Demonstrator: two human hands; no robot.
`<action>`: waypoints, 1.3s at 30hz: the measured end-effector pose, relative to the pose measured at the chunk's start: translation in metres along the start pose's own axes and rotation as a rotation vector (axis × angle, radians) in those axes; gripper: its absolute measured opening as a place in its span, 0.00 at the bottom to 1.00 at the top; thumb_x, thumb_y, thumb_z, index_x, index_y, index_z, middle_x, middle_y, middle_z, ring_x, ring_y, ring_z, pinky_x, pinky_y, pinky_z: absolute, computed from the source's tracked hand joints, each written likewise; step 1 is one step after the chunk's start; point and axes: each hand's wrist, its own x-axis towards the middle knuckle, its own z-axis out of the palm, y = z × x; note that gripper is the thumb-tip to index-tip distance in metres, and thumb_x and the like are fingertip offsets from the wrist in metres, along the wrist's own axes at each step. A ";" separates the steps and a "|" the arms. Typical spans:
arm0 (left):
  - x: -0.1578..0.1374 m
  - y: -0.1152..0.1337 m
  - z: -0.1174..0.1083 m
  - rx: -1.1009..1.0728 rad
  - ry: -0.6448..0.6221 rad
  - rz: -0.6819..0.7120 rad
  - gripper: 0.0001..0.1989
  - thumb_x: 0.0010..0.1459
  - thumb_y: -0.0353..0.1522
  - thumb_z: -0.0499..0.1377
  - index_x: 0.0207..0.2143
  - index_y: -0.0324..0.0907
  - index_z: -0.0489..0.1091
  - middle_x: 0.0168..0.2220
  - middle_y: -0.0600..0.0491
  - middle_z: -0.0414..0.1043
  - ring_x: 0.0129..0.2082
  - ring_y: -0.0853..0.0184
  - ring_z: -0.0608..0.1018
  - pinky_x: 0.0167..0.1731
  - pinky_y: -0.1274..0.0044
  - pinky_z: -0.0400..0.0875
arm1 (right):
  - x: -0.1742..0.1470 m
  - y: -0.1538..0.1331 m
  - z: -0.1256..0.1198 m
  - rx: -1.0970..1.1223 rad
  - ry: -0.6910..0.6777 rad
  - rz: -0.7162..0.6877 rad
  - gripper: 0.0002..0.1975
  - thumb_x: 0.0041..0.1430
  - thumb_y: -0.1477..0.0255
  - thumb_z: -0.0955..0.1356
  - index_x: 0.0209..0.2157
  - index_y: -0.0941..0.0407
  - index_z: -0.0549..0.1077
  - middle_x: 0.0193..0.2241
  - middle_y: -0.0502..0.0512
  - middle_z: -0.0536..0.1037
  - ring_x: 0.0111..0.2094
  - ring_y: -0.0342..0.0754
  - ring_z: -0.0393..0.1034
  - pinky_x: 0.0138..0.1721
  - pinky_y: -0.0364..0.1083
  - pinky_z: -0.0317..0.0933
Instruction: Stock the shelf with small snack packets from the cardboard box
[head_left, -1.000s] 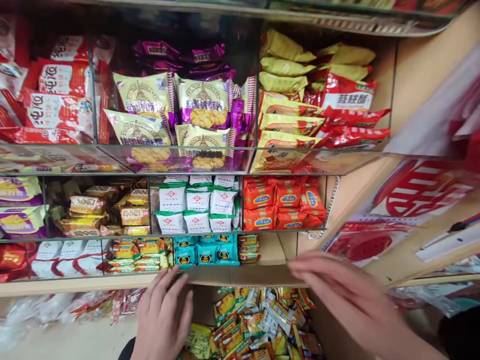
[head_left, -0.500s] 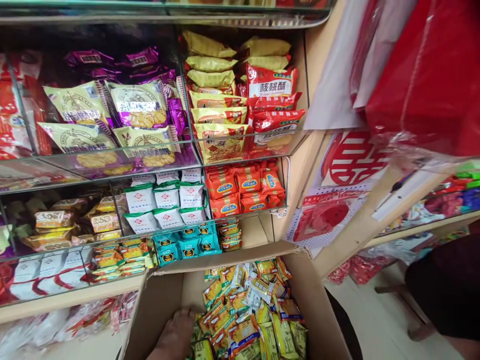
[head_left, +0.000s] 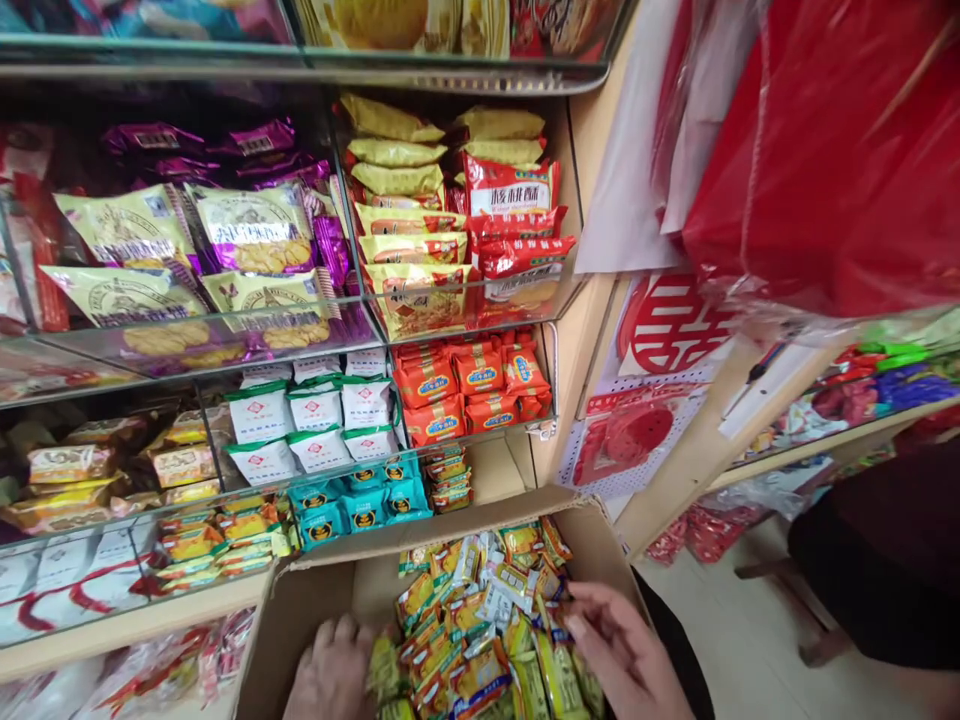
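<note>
A cardboard box (head_left: pixel 259 640) holds a heap of small wrapped snack packets (head_left: pixel 450 640) in yellow, orange, green and white. Inside it on the left is my left hand (head_left: pixel 334 668), its fingers curled against a blurred yellow-green snack packet (head_left: pixel 384 668), which it seems to grip. My right hand (head_left: pixel 626 650) reaches over the right side of the heap. Its thumb and forefinger are apart, with the tips beside an orange and purple packet (head_left: pixel 553 612); whether they touch it is hard to see.
Behind the box, glass-fronted shelves carry red walnut biscuit packets (head_left: pixel 514 190), cream biscuit packets (head_left: pixel 259 230), white and green packets (head_left: pixel 319 410) and teal packets (head_left: pixel 364 510). Red bags (head_left: pixel 825 150) hang at right. A dark stool or seated person (head_left: pixel 885 560) is at lower right.
My right hand has come into view over the box's right side. My left hand has shifted slightly left and down, and a yellow-green packet now shows at its fingers. The view has tilted up a little.
</note>
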 end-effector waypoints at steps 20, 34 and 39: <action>-0.001 0.099 -0.010 -1.484 0.476 -0.129 0.20 0.48 0.48 0.55 0.18 0.42 0.58 0.17 0.60 0.55 0.20 0.73 0.59 0.22 0.81 0.58 | 0.030 0.013 0.067 0.043 0.114 0.001 0.20 0.56 0.55 0.58 0.22 0.57 0.62 0.19 0.49 0.63 0.23 0.44 0.59 0.25 0.41 0.54; -0.015 0.110 -0.044 -2.297 -0.206 -0.360 0.18 0.53 0.48 0.50 0.37 0.44 0.64 0.28 0.55 0.70 0.25 0.70 0.72 0.28 0.77 0.66 | 0.028 -0.012 0.047 -0.565 0.297 -0.803 0.08 0.59 0.75 0.61 0.38 0.58 0.69 0.31 0.55 0.76 0.33 0.44 0.70 0.36 0.41 0.63; -0.021 0.108 -0.060 -2.547 -0.476 -0.269 0.17 0.54 0.39 0.52 0.42 0.38 0.67 0.33 0.48 0.75 0.32 0.64 0.76 0.36 0.73 0.69 | 0.013 -0.019 0.055 -0.700 0.007 -1.067 0.14 0.60 0.68 0.60 0.42 0.59 0.69 0.34 0.58 0.76 0.34 0.49 0.69 0.34 0.47 0.64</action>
